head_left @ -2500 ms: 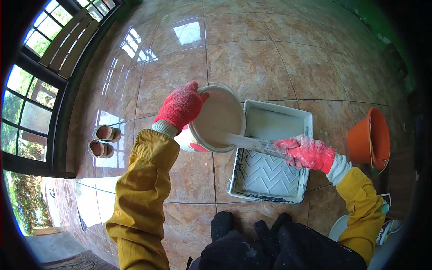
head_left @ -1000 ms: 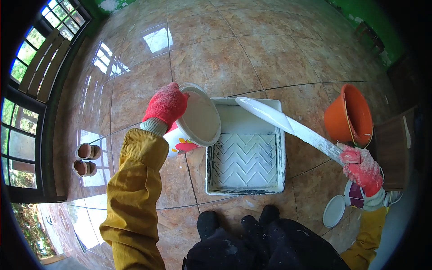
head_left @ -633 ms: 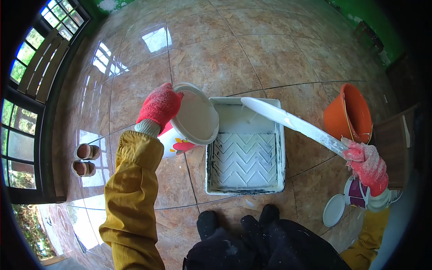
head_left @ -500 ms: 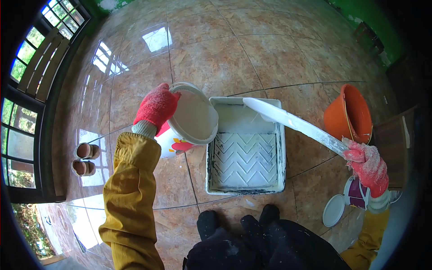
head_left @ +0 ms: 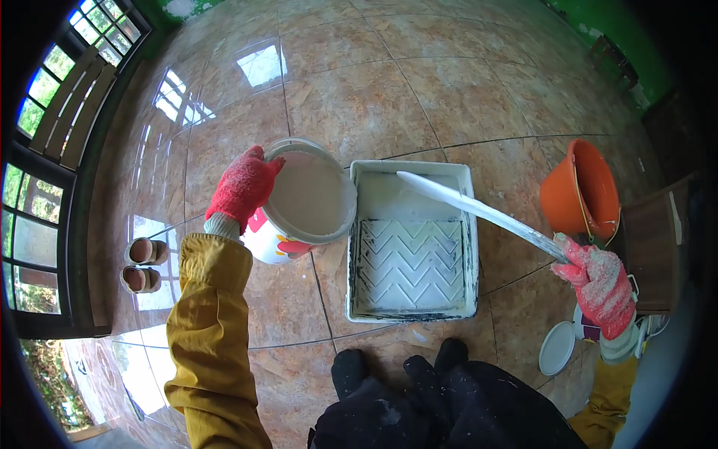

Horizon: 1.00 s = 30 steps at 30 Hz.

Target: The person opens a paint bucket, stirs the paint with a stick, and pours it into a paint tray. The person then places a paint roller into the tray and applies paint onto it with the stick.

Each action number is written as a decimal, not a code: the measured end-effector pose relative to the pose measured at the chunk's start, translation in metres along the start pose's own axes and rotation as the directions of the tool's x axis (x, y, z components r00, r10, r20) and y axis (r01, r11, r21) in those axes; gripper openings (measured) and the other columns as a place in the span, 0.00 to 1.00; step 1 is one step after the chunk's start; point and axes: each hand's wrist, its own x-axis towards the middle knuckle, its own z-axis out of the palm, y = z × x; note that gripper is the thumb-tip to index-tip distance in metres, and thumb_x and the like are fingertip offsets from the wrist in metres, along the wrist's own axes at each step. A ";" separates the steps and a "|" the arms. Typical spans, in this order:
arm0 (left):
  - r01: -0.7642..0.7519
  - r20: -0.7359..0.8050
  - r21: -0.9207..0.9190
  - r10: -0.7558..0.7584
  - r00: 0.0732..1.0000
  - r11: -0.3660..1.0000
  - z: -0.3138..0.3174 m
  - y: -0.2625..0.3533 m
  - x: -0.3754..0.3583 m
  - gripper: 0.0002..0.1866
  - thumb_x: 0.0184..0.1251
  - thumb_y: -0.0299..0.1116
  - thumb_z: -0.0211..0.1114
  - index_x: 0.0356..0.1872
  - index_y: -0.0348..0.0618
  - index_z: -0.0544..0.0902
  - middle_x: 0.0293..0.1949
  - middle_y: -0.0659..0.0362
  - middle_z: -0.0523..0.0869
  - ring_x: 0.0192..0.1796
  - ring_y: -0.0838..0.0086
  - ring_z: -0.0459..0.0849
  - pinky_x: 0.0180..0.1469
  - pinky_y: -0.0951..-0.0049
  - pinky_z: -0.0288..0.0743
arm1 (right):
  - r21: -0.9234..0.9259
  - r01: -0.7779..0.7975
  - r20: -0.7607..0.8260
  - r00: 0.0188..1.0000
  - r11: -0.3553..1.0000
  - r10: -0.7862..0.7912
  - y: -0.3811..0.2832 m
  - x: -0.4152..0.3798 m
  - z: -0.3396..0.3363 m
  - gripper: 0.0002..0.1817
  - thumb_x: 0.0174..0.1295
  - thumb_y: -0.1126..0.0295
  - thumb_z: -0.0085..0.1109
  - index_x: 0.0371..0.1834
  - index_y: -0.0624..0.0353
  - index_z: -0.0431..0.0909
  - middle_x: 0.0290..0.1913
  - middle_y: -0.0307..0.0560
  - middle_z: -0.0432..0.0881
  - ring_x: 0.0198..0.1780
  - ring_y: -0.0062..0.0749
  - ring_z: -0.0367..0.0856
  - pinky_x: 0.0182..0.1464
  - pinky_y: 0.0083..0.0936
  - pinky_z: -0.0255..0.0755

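My left hand [head_left: 243, 191], in a red glove, is closed on the near-left rim of a white paint bucket [head_left: 271, 241]. The bucket leans slightly toward the paint tray [head_left: 471, 262], and pale paint [head_left: 310, 194] fills much of its mouth. White paint lies in the tray's deep far end and coats its ribbed slope. My right hand [head_left: 598, 288], also in a red glove, grips the lower end of a long paint-coated stick [head_left: 479, 208]. The stick slants over the tray's far right side, its tip above the pooled paint.
An orange bucket [head_left: 561, 196] stands on the tiled floor to the right. Below it are a white lid [head_left: 556, 349] and a purple-and-white container [head_left: 585, 327], partly hidden by my right hand. Sandals [head_left: 142, 280] lie at left by the windows. My feet [head_left: 349, 370] are just below the tray.
The bucket has moved a little left and tilts less, showing more paint inside. My right hand has moved left and down, and the stick has turned edge-on with its tip slightly lower.
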 end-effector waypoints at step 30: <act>0.060 0.214 0.005 -0.059 0.975 0.998 -0.011 0.006 0.006 0.30 0.64 0.47 0.63 0.60 0.35 0.72 0.51 0.46 0.82 0.51 0.61 0.82 0.53 0.62 0.73 | 0.792 -0.568 0.499 0.814 0.223 0.298 0.012 -0.064 0.189 0.15 0.68 0.66 0.52 0.54 0.55 0.79 0.44 0.45 0.85 0.34 0.25 0.80 0.39 0.24 0.75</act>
